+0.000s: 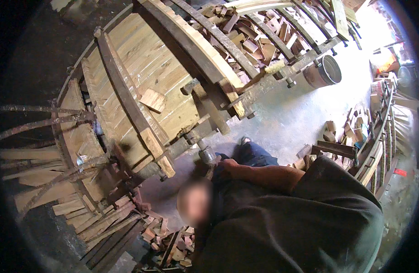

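My right hand (226, 169) is closed round the handle of a hammer, its forearm coming in from the dark sleeve at the right. The stubby metal hammer head (208, 156) points up toward the near edge of a clamp rack. Its fingers show only in part. Below the hammer, a skin-toned patch (195, 202) at the end of dark cloth is blurred; it may be my left hand, but its fingers cannot be made out. Beyond the hammer, a pale wooden panel (173, 86) of several boards lies under dark metal clamp bars (123, 86). A small wood block (153, 100) rests on the panel.
More clamp bars (273, 36) slope away over a heap of wood offcuts (252, 45). A metal bucket (322, 72) stands on the grey floor (287, 113). Long strips (77, 204) and rusty bars (45, 120) jut out at left. Another rack (378, 141) and offcuts line the right.
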